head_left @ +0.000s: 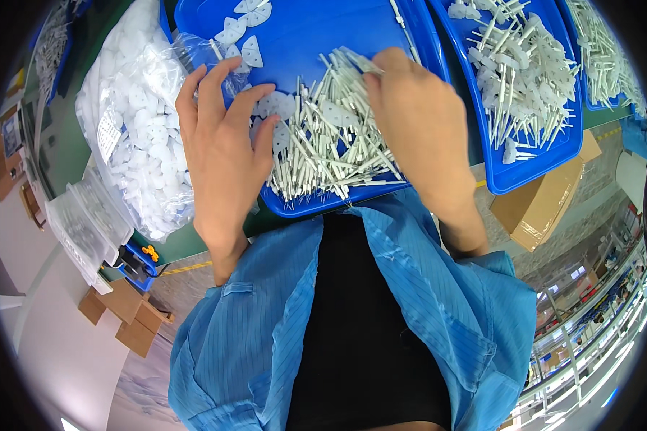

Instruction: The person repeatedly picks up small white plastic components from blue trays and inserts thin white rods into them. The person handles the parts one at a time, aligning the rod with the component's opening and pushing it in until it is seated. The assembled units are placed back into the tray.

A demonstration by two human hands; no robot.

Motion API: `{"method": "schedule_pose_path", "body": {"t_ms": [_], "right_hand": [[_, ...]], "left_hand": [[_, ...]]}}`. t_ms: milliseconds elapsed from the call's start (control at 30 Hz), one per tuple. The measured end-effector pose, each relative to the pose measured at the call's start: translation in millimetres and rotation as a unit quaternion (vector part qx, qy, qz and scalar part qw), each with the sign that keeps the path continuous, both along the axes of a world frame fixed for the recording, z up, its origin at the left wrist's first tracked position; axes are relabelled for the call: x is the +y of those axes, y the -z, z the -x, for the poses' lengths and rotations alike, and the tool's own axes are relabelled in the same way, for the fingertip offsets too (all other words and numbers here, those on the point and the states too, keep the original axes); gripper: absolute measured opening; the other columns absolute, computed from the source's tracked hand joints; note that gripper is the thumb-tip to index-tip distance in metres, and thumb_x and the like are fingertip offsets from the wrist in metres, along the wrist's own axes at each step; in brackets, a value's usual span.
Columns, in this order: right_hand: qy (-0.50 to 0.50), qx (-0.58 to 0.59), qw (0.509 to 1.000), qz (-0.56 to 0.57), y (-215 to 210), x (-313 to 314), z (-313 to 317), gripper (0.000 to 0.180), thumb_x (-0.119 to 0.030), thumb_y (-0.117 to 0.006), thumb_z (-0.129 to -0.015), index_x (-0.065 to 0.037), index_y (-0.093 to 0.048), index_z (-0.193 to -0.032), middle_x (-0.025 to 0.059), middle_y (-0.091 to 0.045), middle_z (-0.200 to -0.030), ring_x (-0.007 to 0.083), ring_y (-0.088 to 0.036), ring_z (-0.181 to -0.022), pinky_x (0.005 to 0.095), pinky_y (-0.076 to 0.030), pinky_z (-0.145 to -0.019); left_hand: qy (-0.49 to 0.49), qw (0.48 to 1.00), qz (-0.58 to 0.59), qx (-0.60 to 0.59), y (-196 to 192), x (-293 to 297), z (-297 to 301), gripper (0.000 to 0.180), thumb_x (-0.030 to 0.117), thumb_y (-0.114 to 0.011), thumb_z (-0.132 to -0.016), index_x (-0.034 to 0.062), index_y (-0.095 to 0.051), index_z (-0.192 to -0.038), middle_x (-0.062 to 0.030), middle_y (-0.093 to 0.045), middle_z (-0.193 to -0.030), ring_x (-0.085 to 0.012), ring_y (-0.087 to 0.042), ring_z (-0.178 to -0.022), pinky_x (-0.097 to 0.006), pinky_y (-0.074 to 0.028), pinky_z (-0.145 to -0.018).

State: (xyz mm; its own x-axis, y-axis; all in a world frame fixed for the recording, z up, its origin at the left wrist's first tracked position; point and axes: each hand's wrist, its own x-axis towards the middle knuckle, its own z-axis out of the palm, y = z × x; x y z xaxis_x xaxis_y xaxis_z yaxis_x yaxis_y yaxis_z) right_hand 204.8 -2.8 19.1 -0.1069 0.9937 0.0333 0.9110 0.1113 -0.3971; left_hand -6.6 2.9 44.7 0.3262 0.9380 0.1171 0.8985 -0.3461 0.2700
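Note:
A blue tray (pixel 295 32) in front of me holds a heap of thin white sticks (pixel 323 154), some with fine metal ends. Translucent white fan-shaped plastic pieces (pixel 251 52) lie at its far left, and a few more lie on the heap. My left hand (pixel 226 140) is over the tray's left edge, fingers spread, thumb and forefinger apart beside a fan-shaped piece (pixel 277 105). At the heap's right side my right hand (pixel 420 118) has its fingers closed on some thin white sticks (pixel 352 63), which are blurred; its fingertips are partly hidden.
Left of the tray stands a large clear bag (pixel 140 129) full of white plastic pieces. A second blue tray (pixel 510 172) at right holds sticks joined to plastic pieces. Clear plastic containers (pixel 86 219) are at the left, and a cardboard box (pixel 543 205) is below the right tray.

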Motion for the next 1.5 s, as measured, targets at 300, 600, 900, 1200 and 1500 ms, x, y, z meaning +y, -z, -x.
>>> {"method": "schedule_pose_path", "body": {"t_ms": [300, 600, 900, 1200, 1500], "right_hand": [[0.010, 0.300, 0.954, 0.018, -20.4, 9.1, -7.9, 0.015, -0.007, -0.069, -0.086, -0.001, -0.056, -0.090, 0.0114, -0.068, -0.079, 0.0233, -0.070, -0.065, 0.0323, -0.055, -0.059], [-0.034, 0.647, 0.744, 0.162, -17.3, -19.4, 39.4, 0.027, 0.001, -0.054, -0.098, 0.001, -0.047, -0.124, 0.0092, -0.067, -0.092, 0.0137, -0.067, -0.081, 0.0264, -0.053, -0.072], [-0.053, 0.517, 0.852, 0.053, -14.8, -36.1, 62.9, 0.026, -0.008, -0.057, -0.098, -0.004, -0.048, -0.122, 0.0124, -0.068, -0.084, 0.0264, -0.066, -0.058, 0.0334, -0.050, -0.049], [-0.036, 0.314, 0.948, -0.036, -16.8, -21.5, 64.1, 0.015, -0.016, -0.064, -0.094, -0.005, -0.055, -0.097, 0.0078, -0.060, -0.058, 0.0252, -0.062, -0.047, 0.0362, -0.045, -0.039], [-0.050, 0.305, 0.945, -0.103, -19.5, -21.7, 65.6, 0.015, -0.015, -0.067, -0.091, -0.006, -0.056, -0.093, 0.0041, -0.055, -0.053, 0.0186, -0.059, -0.043, 0.0325, -0.042, -0.037]], "left_hand": [[-0.093, 0.939, 0.018, -0.331, 3.6, -0.9, -4.6, 0.018, 0.003, -0.073, -0.082, 0.0042, -0.070, -0.100, -0.0070, -0.070, -0.097, -0.0223, -0.063, -0.096, -0.034, -0.050, -0.086], [-0.019, 0.802, 0.038, -0.596, 19.9, 0.3, -2.9, 0.020, -0.007, -0.066, -0.088, -0.0064, -0.064, -0.108, -0.0128, -0.065, -0.098, -0.0209, -0.066, -0.094, -0.028, -0.052, -0.084], [-0.081, 0.701, 0.090, -0.702, 27.3, -6.0, -1.6, 0.033, -0.007, -0.066, -0.087, -0.0081, -0.061, -0.120, -0.0241, -0.070, -0.105, -0.0235, -0.071, -0.086, -0.030, -0.059, -0.073], [-0.079, 0.742, 0.028, -0.666, 30.0, -6.9, -5.1, 0.029, -0.010, -0.068, -0.085, -0.0090, -0.065, -0.113, -0.0246, -0.069, -0.108, -0.0234, -0.071, -0.092, -0.030, -0.059, -0.078], [-0.071, 0.733, 0.020, -0.676, 41.7, -8.4, 5.1, 0.024, -0.017, -0.070, -0.079, -0.0079, -0.068, -0.101, -0.0214, -0.069, -0.105, -0.0239, -0.071, -0.091, -0.030, -0.060, -0.081]]}}
